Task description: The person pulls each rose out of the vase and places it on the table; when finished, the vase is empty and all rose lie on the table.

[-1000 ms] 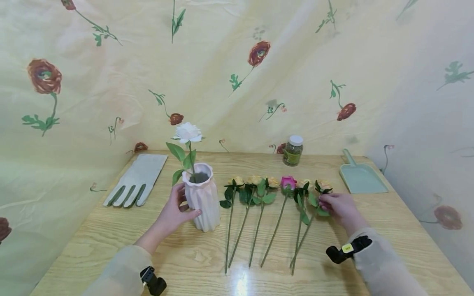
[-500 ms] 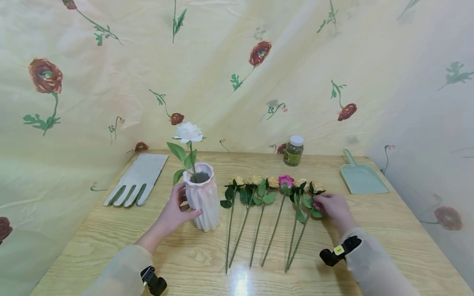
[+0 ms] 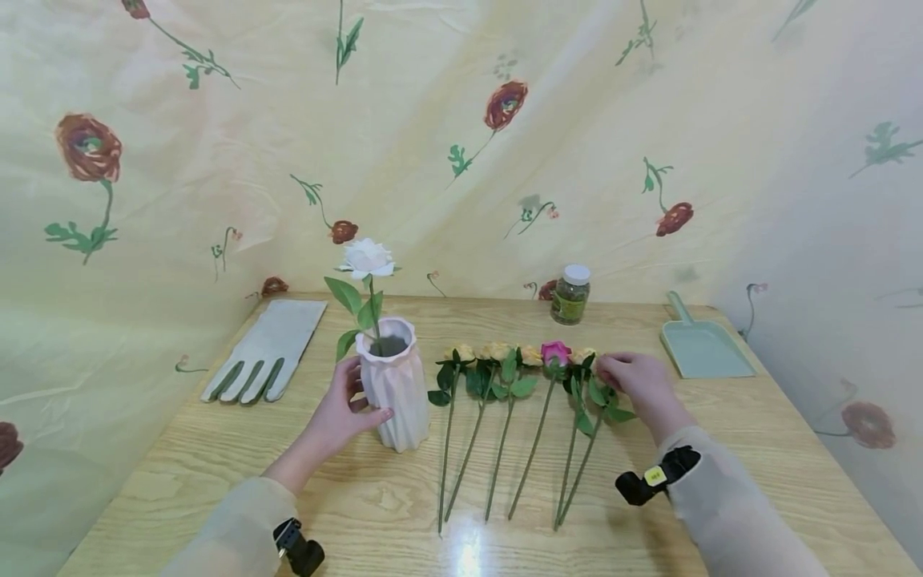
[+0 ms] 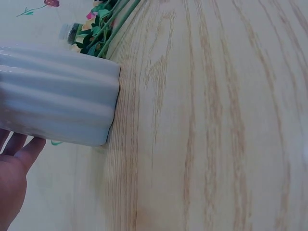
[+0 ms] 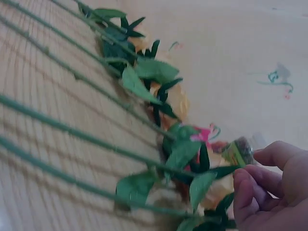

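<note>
My left hand (image 3: 349, 409) grips the side of the white ribbed vase (image 3: 395, 393), thumb in front and fingers around its left. In the vase stands one white rose (image 3: 366, 258) with green leaves. A row of several yellow roses and one pink rose (image 3: 555, 353) lies to the right, stems toward me. My right hand (image 3: 642, 385) is at the head of the rightmost yellow rose (image 3: 587, 457). In the right wrist view, thumb and fingertips pinch at the green tips beside the yellow petals (image 5: 216, 192). The hand hides most of that bloom.
A white glove (image 3: 267, 353) with grey-green fingertips lies at the left. A white-lidded jar (image 3: 571, 295) stands at the back, and a pale green dustpan (image 3: 707, 344) lies at the right. Patterned cloth (image 3: 433, 144) hangs behind the wooden table (image 3: 375, 513).
My right hand has shifted the rightmost yellow rose left toward its neighbour, then moved up from its stem to its bloom. The left hand stays on the vase.
</note>
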`<state>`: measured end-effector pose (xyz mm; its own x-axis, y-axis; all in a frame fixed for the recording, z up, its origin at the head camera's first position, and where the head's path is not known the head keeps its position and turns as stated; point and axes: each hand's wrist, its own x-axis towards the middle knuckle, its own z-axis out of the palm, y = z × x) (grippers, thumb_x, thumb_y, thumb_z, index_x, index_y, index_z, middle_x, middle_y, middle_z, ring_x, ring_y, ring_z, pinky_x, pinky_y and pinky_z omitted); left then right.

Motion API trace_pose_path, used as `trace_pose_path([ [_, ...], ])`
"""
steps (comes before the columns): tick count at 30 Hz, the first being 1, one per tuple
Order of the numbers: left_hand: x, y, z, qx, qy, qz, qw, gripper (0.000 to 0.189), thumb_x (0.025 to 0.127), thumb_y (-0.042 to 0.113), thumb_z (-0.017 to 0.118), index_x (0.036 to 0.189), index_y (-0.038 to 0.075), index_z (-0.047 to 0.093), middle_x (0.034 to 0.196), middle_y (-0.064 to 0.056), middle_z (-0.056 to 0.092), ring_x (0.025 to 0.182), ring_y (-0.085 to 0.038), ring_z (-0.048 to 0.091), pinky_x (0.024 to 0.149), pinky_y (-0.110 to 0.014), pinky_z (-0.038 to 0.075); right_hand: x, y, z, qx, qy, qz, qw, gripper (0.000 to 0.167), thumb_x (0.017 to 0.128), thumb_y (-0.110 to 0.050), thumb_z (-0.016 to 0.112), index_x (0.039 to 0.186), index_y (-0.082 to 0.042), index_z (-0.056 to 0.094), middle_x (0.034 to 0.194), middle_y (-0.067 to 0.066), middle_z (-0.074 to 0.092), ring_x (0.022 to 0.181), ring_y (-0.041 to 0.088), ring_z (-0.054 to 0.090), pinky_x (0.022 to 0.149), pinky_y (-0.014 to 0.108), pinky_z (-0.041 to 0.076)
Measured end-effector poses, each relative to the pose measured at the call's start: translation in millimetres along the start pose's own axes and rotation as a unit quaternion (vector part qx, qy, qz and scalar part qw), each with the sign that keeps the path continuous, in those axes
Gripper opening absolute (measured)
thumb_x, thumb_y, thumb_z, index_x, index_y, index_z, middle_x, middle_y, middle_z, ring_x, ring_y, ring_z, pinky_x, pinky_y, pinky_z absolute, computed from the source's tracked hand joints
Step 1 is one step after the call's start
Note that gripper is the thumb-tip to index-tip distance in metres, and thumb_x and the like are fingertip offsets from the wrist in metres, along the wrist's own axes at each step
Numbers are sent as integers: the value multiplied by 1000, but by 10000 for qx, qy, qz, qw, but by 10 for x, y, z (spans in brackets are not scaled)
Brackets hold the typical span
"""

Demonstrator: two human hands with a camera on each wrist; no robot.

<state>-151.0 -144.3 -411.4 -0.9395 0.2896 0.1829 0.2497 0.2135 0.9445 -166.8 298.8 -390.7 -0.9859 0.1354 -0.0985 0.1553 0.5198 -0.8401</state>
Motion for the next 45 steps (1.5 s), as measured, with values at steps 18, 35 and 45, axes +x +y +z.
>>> trace_pose_path([
  [18, -1, 0, 2, 25, -7, -49, 10000, 83, 78, 3, 74, 140, 8, 19, 132, -21, 36, 116, -34, 44, 98, -44, 40, 63, -1224, 742, 997, -935, -565, 9890, 39, 93, -36, 58, 123, -12, 60, 121, 9, 56, 106, 26, 51, 92, 44, 43],
  [35, 2, -6, -2, -24, -55, 77, 10000, 82, 78, 3, 74, 139, 8, 19, 133, -21, 36, 115, -35, 44, 97, -46, 40, -178, -2135, 1348, 1376, -1963, -1781, 9544, 30, 91, -22, 63, 118, -12, 64, 113, 0, 63, 106, 16, 56, 99, 40, 40],
  [45, 4, -2, -6, 28, -44, 116, 9999, 81, 79, 3, 73, 139, 8, 19, 132, -22, 37, 114, -35, 45, 96, -46, 42, -181, -2237, 1476, 1224, -2052, -1882, 9526, 30, 89, -23, 65, 117, -11, 65, 111, -1, 64, 104, 15, 57, 93, 36, 44],
])
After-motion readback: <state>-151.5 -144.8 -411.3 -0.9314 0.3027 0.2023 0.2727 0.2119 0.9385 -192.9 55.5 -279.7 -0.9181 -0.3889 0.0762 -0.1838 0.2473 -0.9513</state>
